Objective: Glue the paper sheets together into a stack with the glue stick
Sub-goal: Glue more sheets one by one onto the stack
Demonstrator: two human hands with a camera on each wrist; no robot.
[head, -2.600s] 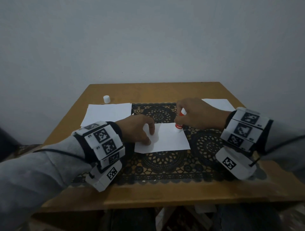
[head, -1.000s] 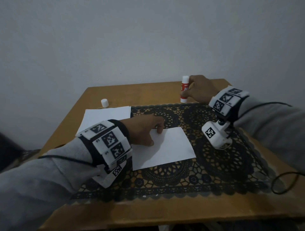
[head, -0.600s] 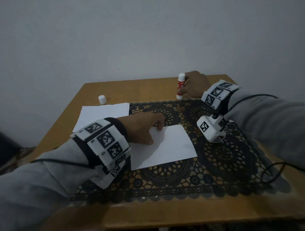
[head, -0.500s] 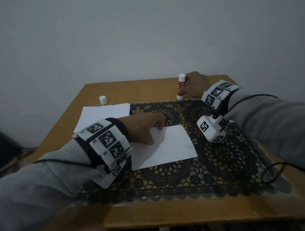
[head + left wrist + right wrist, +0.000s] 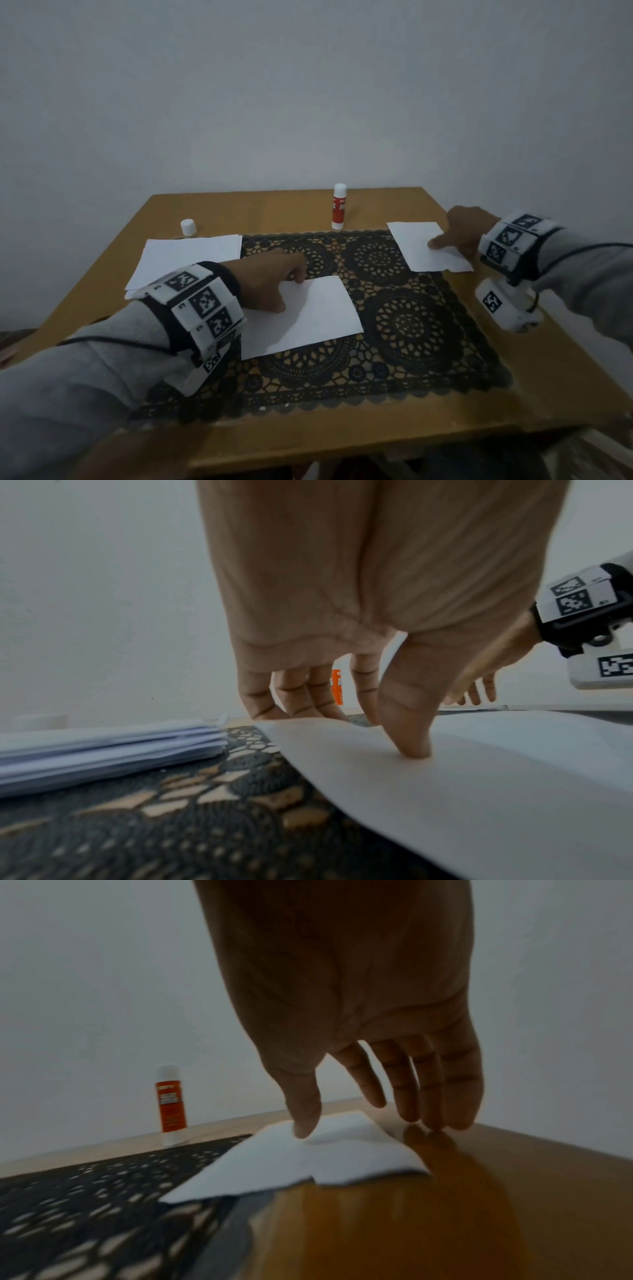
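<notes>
Left hand presses fingertips and thumb flat on the centre sheet, right hand spread, thumb on the right-side sheet; fetch step, next likely lift and align it over the centre sheet.

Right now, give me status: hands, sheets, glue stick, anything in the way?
Left hand pressing centre sheet flat. Right hand open, thumb on right sheet. Glue stick standing uncapped at the back, cap far left. Nothing between the sheets.

Glue stick upright, uncapped; white sheets lie flat.
</notes>
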